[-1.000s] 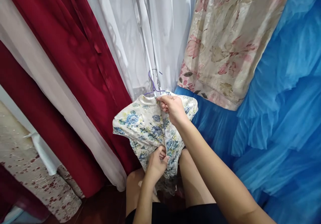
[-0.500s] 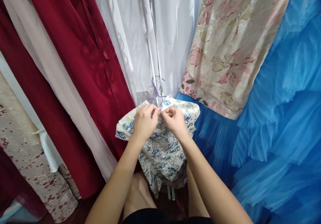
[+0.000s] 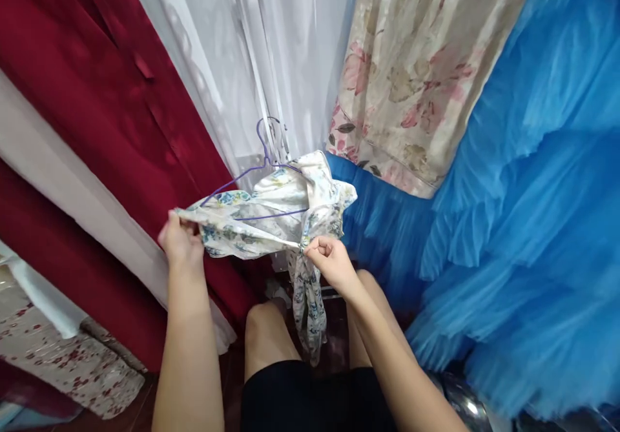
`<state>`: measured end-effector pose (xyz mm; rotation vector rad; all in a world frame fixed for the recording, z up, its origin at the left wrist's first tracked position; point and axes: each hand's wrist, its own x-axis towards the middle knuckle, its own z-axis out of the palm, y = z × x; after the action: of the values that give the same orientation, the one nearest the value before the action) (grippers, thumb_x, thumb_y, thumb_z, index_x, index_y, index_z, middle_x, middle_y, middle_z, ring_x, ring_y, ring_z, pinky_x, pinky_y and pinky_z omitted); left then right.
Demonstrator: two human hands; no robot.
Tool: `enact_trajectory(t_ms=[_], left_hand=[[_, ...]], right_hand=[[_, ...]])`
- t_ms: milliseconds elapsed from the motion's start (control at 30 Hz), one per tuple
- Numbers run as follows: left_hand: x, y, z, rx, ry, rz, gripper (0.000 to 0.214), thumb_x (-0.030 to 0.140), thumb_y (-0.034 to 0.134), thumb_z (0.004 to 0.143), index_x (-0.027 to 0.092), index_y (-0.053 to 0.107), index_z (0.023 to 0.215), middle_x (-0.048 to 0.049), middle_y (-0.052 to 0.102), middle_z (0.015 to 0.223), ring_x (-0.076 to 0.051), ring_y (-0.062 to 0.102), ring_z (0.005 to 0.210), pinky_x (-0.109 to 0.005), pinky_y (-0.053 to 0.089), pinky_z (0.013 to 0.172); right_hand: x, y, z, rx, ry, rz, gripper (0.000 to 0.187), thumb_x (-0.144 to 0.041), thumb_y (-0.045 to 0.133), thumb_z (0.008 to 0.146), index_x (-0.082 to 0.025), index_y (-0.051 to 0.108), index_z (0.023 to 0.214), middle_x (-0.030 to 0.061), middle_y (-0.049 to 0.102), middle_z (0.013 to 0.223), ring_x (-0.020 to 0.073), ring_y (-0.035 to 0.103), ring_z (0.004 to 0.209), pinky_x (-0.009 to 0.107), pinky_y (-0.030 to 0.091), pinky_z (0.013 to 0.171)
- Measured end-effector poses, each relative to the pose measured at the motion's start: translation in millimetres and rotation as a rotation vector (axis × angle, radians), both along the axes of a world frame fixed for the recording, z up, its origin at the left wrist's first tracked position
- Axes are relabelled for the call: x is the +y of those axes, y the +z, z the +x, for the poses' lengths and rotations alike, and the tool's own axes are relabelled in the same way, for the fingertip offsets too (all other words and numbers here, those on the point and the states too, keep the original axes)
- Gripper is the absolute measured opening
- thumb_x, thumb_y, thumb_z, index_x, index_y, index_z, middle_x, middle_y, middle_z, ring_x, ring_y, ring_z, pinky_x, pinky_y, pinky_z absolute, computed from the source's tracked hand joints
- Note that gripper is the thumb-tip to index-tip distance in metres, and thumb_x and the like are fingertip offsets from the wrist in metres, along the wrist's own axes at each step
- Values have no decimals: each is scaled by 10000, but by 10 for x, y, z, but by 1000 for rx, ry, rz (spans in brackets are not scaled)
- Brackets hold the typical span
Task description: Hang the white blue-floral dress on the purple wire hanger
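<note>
A small white garment with blue flowers (image 3: 271,216) hangs on a purple wire hanger (image 3: 261,161) in front of me. My left hand (image 3: 181,241) is closed on the garment's left edge and holds it out to the left. My right hand (image 3: 332,261) pinches the cloth near its middle, lower right. The garment is spread open between both hands, so the hanger's wire shows inside it. A strip of the cloth dangles down between my knees.
Long gowns hang all round: dark red (image 3: 97,96) at left, sheer white (image 3: 271,51) in the middle, cream with pink flowers (image 3: 416,64) and ruffled blue tulle (image 3: 523,193) at right. A beige speckled dress (image 3: 62,361) lies at lower left. The floor is dark wood.
Both hands were together at the garment's neck; now my left hand has pulled its edge out to the left and my right has dropped lower. The garment has opened, baring the hanger.
</note>
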<state>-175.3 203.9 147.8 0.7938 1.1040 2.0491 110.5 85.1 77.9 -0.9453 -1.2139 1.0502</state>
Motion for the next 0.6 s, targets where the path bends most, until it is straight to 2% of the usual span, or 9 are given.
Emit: enact_trajectory(t_ms=[100,200,300,367,433,467,533,600], left_hand=[[-140,-615,158,-353,-193,-246,332,260,456,993,188,432,670,27,488,583,-134,519,577,-275,472,694],[-483,-1187,499,-433,-256,-324,319,200,443,984,180,472,667,0,553,617,-144,566,610,-286,483,703],[-869,-1562,830,-482,-323,-308,272,211,454,985,172,567,741,-46,664,798,-170,652,791,-326,513,804],[-1115,-1645,1037,-502,-411,-205,179,282,575,944,173,622,810,-51,685,909,-181,659,906,-339,515,875],[-1341,-1585,1257,-480,-534,-89,196,361,709,864,177,646,842,-49,680,959,-195,648,954,-331,512,888],[-1446,-1511,1380,-444,-598,-43,236,388,747,834,174,647,838,-49,673,959,-198,641,951,-318,510,872],[-1639,-1307,1645,-328,-710,12,276,413,744,844,166,631,801,-45,645,918,-183,620,885,-281,497,807],[-1808,-1089,1907,-161,-789,66,282,409,668,914,163,621,784,-35,600,865,-155,577,801,-259,470,754]], right_hand=[[-207,-279,10,186,-28,-98,188,-322,622,720,-204,517,617,-88,352,464,74,260,438,226,187,455],[-358,-607,90,416,-161,-191,249,-351,654,713,-210,484,597,-89,312,481,74,241,443,224,184,438],[-443,-923,271,673,-325,-313,248,-378,672,656,-218,487,619,-107,279,490,68,224,414,216,179,399],[-481,-1057,392,788,-466,-375,234,-368,690,617,-214,524,675,-101,349,503,74,306,406,208,246,388],[-519,-1087,465,798,-611,-362,280,-358,722,615,-202,594,810,-49,543,605,113,509,501,222,405,463],[-540,-1062,478,752,-646,-325,330,-368,738,639,-198,621,897,-11,637,709,146,609,616,245,483,553],[-587,-950,460,579,-569,-225,377,-428,734,731,-191,652,1013,54,729,928,211,692,884,310,546,777],[-641,-800,407,380,-347,-151,357,-503,678,828,-184,690,990,86,745,1030,261,674,1028,360,526,900]])
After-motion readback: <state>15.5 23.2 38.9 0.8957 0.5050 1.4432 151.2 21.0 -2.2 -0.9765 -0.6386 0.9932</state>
